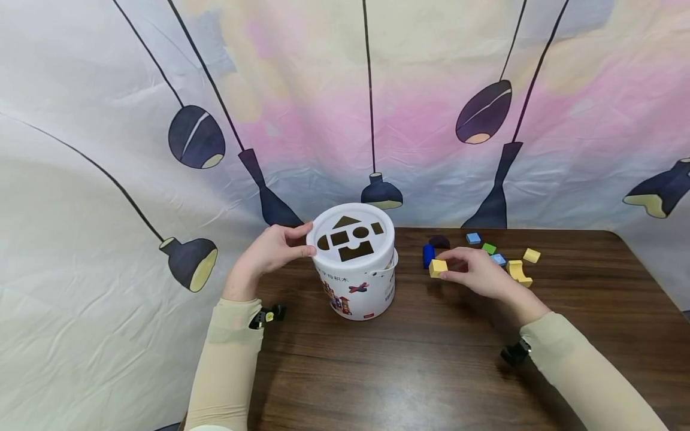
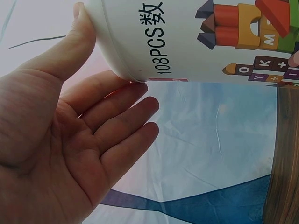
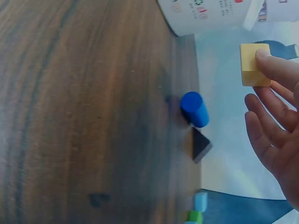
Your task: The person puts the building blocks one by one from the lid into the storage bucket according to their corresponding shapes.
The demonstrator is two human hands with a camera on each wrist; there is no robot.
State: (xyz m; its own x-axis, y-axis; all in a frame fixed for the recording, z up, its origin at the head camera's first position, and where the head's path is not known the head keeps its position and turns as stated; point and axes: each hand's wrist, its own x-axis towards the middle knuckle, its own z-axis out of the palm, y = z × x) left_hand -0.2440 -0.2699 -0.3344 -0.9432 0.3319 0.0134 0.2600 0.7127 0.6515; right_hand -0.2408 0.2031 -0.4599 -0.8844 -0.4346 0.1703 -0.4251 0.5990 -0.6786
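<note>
The right hand (image 1: 477,272) pinched a yellow block (image 1: 438,269) between thumb and fingertips, clear of the surface (image 1: 431,359). The left hand (image 1: 275,248) was open, fingers nearly straight, its thumb and forefinger against the edge of the lid (image 1: 381,242) on a white bucket (image 1: 353,299). The step, as I read it, was bringing that block over to be posted through the lid, with the other hand steadying the bucket. The next move seemed to call for taking it leftward, raising it above the lid and turning it to suit an opening, perhaps the square hole (image 1: 339,238); I couldn't tell whether it would fit. Just past the right fingertips was a blue cylinder (image 1: 428,256), with a dark block (image 1: 439,241) near it. Beyond the back of that hand lay two light blue blocks (image 1: 473,238), a green block (image 1: 489,248), a yellow arch (image 1: 517,273) and a small yellow piece (image 1: 531,255). A lamp-printed cloth (image 1: 323,90) hung beyond both hands.
</note>
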